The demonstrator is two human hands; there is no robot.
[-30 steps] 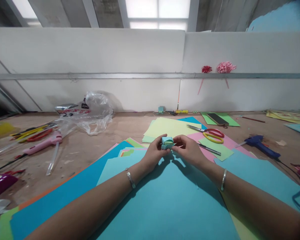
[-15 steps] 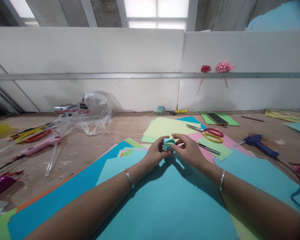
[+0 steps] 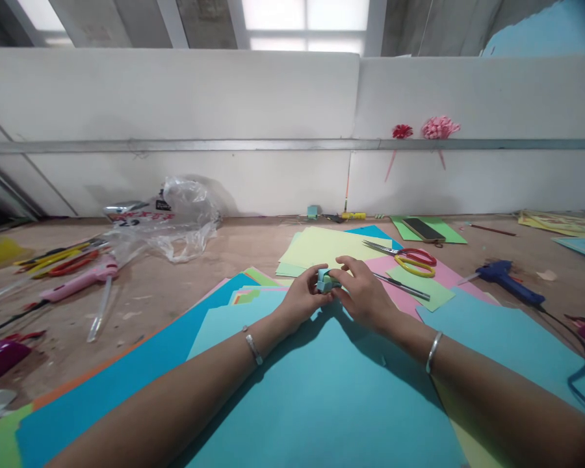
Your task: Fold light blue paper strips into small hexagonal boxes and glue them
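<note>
A small light-blue folded paper piece [image 3: 324, 281], boxy in shape, is held up between my two hands over a large light-blue sheet [image 3: 322, 390]. My left hand [image 3: 305, 289] pinches its left side between thumb and fingers. From the right, my right hand [image 3: 363, 289] grips its other side, fingers curled, partly hiding it. Beyond the right hand lie scissors with red and yellow handles [image 3: 416, 262], and a slim dark-and-silver pen-like tool [image 3: 409, 288] rests on pink and green paper.
A blue glue gun [image 3: 509, 283] with its cord lies at right, a pink glue gun [image 3: 80, 284] at left. A clear plastic bag [image 3: 185, 218] sits at back left. A phone [image 3: 423, 229] rests on green paper. A white partition [image 3: 175, 97] stands behind.
The folded paper piece has turned slightly in my fingers. My right hand has shifted a little, uncovering less of the piece's right side; my left hand stays nearly in place.
</note>
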